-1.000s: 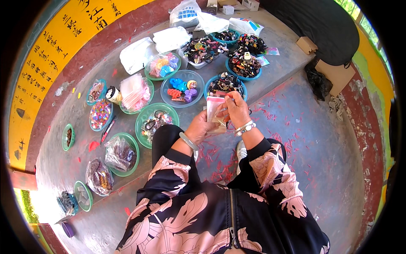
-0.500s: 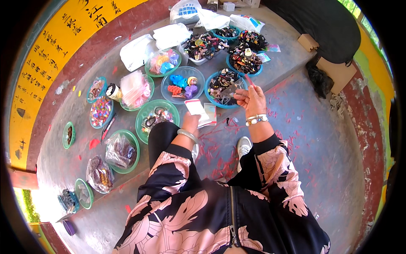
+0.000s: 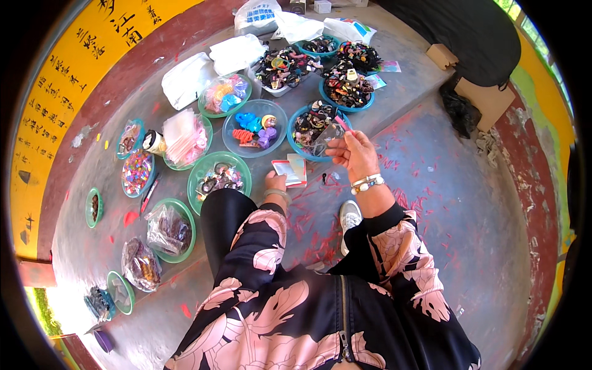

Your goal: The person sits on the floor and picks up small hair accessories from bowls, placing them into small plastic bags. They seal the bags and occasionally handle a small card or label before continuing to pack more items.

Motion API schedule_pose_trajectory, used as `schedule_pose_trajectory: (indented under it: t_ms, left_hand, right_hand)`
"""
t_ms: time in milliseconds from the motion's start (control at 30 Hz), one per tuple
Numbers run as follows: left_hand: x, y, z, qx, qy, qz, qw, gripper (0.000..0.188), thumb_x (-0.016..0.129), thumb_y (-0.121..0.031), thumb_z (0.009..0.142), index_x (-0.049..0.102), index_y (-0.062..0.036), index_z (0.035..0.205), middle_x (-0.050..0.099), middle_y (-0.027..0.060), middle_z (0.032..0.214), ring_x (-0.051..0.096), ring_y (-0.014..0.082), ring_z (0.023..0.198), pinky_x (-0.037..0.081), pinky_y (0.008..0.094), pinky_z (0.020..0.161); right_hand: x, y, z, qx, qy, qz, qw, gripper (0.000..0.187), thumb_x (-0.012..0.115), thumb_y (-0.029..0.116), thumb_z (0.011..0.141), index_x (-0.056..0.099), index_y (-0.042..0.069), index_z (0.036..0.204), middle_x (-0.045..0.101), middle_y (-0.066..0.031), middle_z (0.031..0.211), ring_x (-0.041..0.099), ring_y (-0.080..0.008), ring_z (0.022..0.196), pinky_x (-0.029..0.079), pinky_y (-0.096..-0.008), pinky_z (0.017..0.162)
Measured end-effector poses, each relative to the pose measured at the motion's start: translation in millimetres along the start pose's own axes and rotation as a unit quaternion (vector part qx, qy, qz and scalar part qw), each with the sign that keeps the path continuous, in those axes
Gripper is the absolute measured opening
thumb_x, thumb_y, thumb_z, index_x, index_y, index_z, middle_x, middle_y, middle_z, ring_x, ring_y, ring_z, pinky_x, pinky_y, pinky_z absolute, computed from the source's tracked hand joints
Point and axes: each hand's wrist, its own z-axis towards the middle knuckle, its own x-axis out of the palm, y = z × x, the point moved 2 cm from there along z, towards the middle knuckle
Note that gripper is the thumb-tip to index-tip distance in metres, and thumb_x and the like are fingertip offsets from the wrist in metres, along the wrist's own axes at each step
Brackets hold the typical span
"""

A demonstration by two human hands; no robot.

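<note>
My right hand (image 3: 357, 155) is raised beside a blue basin (image 3: 295, 147) of dark hair ties. Its thumb and forefinger pinch a small pink-red strip (image 3: 343, 123), while the other fingers are loosely bent. Lower and to the left, my left hand (image 3: 275, 181) has its fingers curled at the edge of a white card with red borders (image 3: 294, 172); part of the grip is hidden. Just left of that hand stands a green bowl (image 3: 193, 198) of hair accessories. A clear bowl (image 3: 237, 145) with blue, orange and purple hair clips lies beyond the card.
Green bowls with plastic-wrapped bundles (image 3: 169, 231) stand on the left ledge. A blue bowl of colourful pieces (image 3: 137, 172) is farther back. White bags (image 3: 188, 80) and more basins of hair ties (image 3: 348, 89) line the far side. Red scraps (image 3: 314, 243) litter the floor by my shoe (image 3: 350, 222).
The view has shifted a little. My left hand has come down and closer to my knee, and the white card it held up no longer shows raised. My right hand still pinches the strip, now lower.
</note>
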Motion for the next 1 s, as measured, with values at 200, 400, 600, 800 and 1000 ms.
schedule_pose_trajectory:
  t_ms: [200,400,600,800,1000]
  left_hand:
    - [10,-29,-19,0.162,-0.140,0.089,0.973,0.037,0.054,-0.009,0.079,0.051,0.0042,0.113,0.060,0.0147,0.103,0.058,0.0254,0.092,0.044,0.0327,0.083]
    - [29,-150,-87,0.057,0.163,-0.098,0.980,0.033,0.049,-0.033,0.089,0.058,-0.0027,0.100,0.063,0.0059,0.091,0.058,0.0128,0.085,0.044,0.0256,0.073]
    - [10,-224,-150,0.096,0.337,-0.025,0.936,0.031,0.055,-0.028,0.087,0.059,-0.0011,0.101,0.063,0.0059,0.093,0.059,0.0118,0.082,0.044,0.0249,0.076]
    - [-3,-210,-152,0.101,0.313,0.039,0.944,0.018,0.060,-0.016,0.083,0.063,-0.0019,0.093,0.065,0.0048,0.081,0.059,0.0090,0.075,0.042,0.0215,0.066]
    - [-6,-199,-139,0.045,0.257,-0.130,0.956,0.015,0.062,-0.018,0.082,0.062,-0.0041,0.089,0.064,0.0037,0.079,0.059,0.0102,0.073,0.040,0.0221,0.064]
  right_hand:
    - [0,-4,0,0.009,0.017,-0.006,1.000,0.014,0.051,0.021,0.088,0.050,0.007,0.090,0.063,-0.0104,0.084,0.063,-0.0196,0.066,0.046,-0.0262,0.052]
    - [1,-6,-5,0.027,0.052,-0.050,0.997,0.012,0.059,0.018,0.083,0.059,0.006,0.081,0.063,-0.0064,0.072,0.062,-0.0158,0.061,0.045,-0.0241,0.050]
    - [16,-11,-9,0.014,0.127,-0.188,0.974,0.013,0.060,0.016,0.082,0.060,0.003,0.082,0.063,-0.0042,0.068,0.059,-0.0107,0.059,0.045,-0.0219,0.049]
    - [23,-18,-12,0.035,0.197,-0.217,0.955,0.015,0.060,0.020,0.084,0.060,0.006,0.087,0.064,-0.0031,0.073,0.063,-0.0108,0.066,0.043,-0.0213,0.048]
    - [20,-25,-9,0.063,0.237,-0.278,0.929,0.020,0.064,0.023,0.081,0.064,0.004,0.087,0.066,-0.0042,0.076,0.063,-0.0112,0.070,0.041,-0.0208,0.049]
